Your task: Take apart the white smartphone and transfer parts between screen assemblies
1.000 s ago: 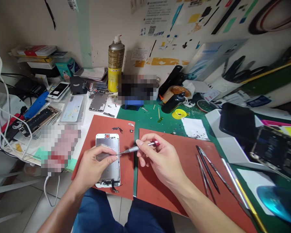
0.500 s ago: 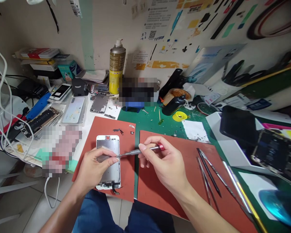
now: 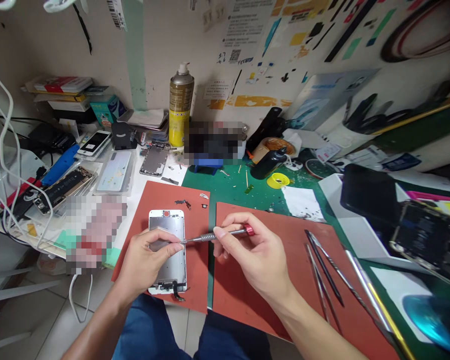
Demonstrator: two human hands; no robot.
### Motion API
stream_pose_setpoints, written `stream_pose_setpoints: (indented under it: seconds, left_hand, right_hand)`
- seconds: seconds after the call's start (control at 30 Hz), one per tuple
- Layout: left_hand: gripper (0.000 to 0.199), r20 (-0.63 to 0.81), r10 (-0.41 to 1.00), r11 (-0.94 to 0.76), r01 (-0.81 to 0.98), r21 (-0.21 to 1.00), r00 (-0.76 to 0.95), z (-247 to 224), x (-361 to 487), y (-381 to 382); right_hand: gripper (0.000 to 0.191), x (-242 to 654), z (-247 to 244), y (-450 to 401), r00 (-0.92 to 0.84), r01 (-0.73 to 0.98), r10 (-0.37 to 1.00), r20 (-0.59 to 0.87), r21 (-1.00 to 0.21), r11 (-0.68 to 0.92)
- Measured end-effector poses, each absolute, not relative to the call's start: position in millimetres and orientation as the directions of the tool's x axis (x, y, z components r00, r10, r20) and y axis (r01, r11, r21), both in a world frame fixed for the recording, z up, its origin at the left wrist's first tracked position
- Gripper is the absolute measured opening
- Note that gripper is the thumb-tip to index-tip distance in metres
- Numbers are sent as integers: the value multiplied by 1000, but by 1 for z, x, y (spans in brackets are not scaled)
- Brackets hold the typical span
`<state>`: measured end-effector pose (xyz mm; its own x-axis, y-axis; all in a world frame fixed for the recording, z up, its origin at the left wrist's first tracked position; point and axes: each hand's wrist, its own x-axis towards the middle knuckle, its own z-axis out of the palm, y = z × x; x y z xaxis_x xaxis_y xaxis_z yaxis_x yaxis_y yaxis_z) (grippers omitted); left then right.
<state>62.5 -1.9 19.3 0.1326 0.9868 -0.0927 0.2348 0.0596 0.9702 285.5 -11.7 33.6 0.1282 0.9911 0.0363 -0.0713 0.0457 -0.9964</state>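
Note:
A white phone screen assembly (image 3: 167, 257) lies back side up on the left red mat, its metal plate showing and a dark flex cable at its near end. Over its middle is my left hand (image 3: 146, 257), thumb and forefinger pinched at the tip of a screwdriver; whatever tiny thing they may hold is hidden. My right hand (image 3: 253, 250) grips that screwdriver (image 3: 206, 237), silver with a red end cap, almost level and pointing left. Small phone parts (image 3: 183, 203) lie on the mat beyond the screen.
Tweezers and thin tools (image 3: 322, 270) lie on the right red mat (image 3: 243, 295). A white box (image 3: 360, 225) with phone parts stands at right. Behind are a spray can (image 3: 181, 105), a black bottle (image 3: 268, 164) and a yellow ring (image 3: 278, 180). Phones (image 3: 114, 170) and cables crowd the left.
Almost nothing differs. The screwdriver has tilted very slightly, while both hands keep their places and the screen assembly stays put.

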Motion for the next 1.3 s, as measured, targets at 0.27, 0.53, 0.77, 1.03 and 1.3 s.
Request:
stream_pose_setpoints:
  seconds: [0.27,0.53,0.77,1.03,1.3]
  left_hand:
    - [16,-93,988,62,227,972,126,19,63,-1]
    - [22,-129,983,96,238,967,128,18,60,-2]
    - [62,-111,992,105,99,990,58,24,62,-1]
    - [42,-329,932,362,-398,843,152,30,61,4]
    - [51,-400,903,430,-365,826,157,38,61,9]
  right_hand:
    - [26,287,34,-13,97,-75,994,43,-996,51]
    - [26,287,32,-12,92,-116,996,11,-993,21]
    - [24,292,24,-9,115,-248,993,-14,-969,15]
    - [24,291,30,-3,186,-409,982,-24,-911,55]
    - [20,290,23,-10,122,-362,992,4,-931,49]
